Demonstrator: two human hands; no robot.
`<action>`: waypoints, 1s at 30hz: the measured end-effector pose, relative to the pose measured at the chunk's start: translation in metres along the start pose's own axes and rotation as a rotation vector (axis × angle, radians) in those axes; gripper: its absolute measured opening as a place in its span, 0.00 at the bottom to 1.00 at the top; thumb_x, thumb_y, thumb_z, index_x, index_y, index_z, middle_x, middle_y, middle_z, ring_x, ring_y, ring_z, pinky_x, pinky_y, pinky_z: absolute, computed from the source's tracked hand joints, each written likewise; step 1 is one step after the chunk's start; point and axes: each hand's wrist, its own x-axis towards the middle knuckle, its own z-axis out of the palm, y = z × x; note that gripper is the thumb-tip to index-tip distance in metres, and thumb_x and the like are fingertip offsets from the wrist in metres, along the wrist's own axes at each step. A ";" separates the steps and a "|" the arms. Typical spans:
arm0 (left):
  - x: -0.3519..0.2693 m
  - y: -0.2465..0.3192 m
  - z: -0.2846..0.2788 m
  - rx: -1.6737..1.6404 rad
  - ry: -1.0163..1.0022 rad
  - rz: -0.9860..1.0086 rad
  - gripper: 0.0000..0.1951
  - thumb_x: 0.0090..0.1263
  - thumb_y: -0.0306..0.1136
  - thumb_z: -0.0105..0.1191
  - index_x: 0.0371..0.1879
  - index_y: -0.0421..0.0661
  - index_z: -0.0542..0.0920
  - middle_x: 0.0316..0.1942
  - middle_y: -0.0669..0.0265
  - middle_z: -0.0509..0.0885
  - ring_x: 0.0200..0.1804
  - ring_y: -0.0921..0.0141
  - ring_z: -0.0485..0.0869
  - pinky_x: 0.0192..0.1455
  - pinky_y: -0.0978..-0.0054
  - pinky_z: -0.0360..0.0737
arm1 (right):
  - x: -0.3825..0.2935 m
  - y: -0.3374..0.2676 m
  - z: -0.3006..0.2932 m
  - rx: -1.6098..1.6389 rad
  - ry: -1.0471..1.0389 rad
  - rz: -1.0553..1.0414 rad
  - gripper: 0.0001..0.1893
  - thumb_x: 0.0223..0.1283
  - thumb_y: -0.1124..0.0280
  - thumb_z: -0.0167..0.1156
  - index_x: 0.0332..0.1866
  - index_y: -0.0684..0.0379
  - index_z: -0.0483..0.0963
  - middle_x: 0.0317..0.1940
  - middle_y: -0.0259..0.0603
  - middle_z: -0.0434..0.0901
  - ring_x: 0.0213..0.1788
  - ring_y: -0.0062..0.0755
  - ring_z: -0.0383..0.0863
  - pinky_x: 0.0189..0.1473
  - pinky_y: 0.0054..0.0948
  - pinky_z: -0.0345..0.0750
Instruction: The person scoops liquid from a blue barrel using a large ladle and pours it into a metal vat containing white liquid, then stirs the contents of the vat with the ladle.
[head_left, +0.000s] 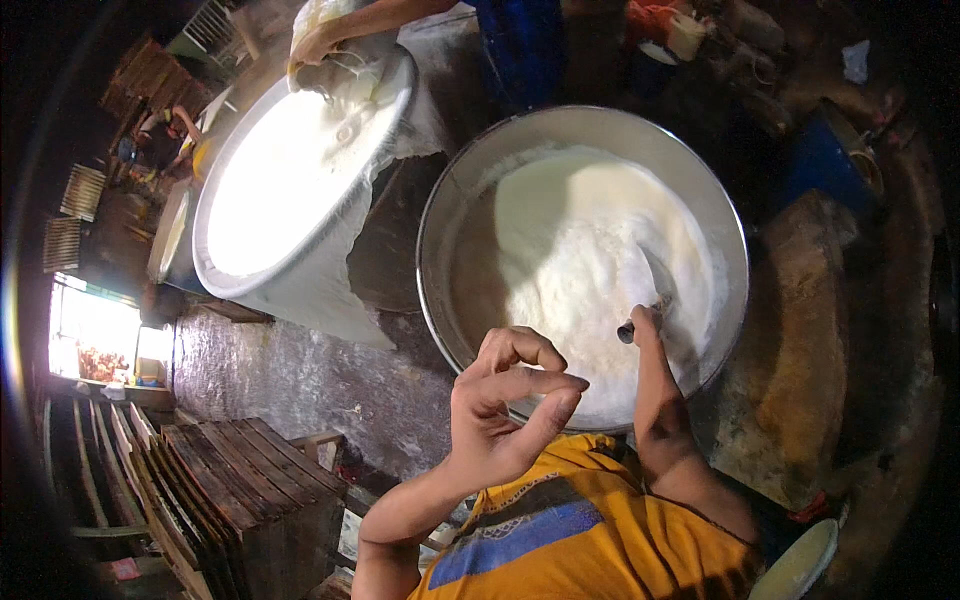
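Observation:
A wide round metal vat (581, 120) stands before me, with white frothy liquid (570, 262) inside. My right hand (646, 322) grips the dark handle (625, 332) of a broad pale-bladed tool (640, 281). The blade is at the foamy surface; how much of it is under the foam I cannot tell. Over the vat's near left rim, closer to the camera, hovers my left hand (517, 405). Its thumb and forefinger meet at the tips, the other fingers are curled, and nothing shows between them.
Left of the vat, a large basin (201, 247) holds brightly lit white liquid, with wet cloth (322, 292) draped below its rim. Another person's hand (311, 49) holds a vessel over it. Stacked wooden boards (255, 465) stand at lower left. A blue barrel (821, 169) is at right.

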 end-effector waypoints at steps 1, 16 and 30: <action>0.003 -0.002 -0.002 0.139 -0.010 0.039 0.04 0.51 0.26 0.58 0.26 0.41 0.82 0.29 0.65 0.74 0.35 0.69 0.71 0.39 0.77 0.67 | -0.003 -0.005 0.007 -0.038 -0.023 -0.010 0.22 0.46 0.66 0.52 0.45 0.71 0.67 0.40 0.52 0.73 0.39 0.40 0.75 0.35 0.37 0.74; 0.026 0.054 0.032 0.248 0.070 0.746 0.09 0.56 0.30 0.52 0.16 0.44 0.71 0.20 0.64 0.73 0.18 0.70 0.68 0.20 0.74 0.64 | -0.005 -0.074 0.114 -0.436 -0.007 -0.202 0.16 0.40 0.74 0.50 0.34 0.77 0.68 0.35 0.58 0.75 0.36 0.42 0.78 0.34 0.36 0.76; 0.001 0.026 0.029 0.611 -0.259 0.693 0.07 0.51 0.34 0.51 0.19 0.45 0.70 0.16 0.67 0.71 0.18 0.74 0.71 0.18 0.78 0.64 | -0.116 -0.101 0.177 -0.963 -0.386 -0.616 0.23 0.42 0.73 0.51 0.45 0.77 0.61 0.44 0.65 0.70 0.47 0.56 0.72 0.51 0.40 0.70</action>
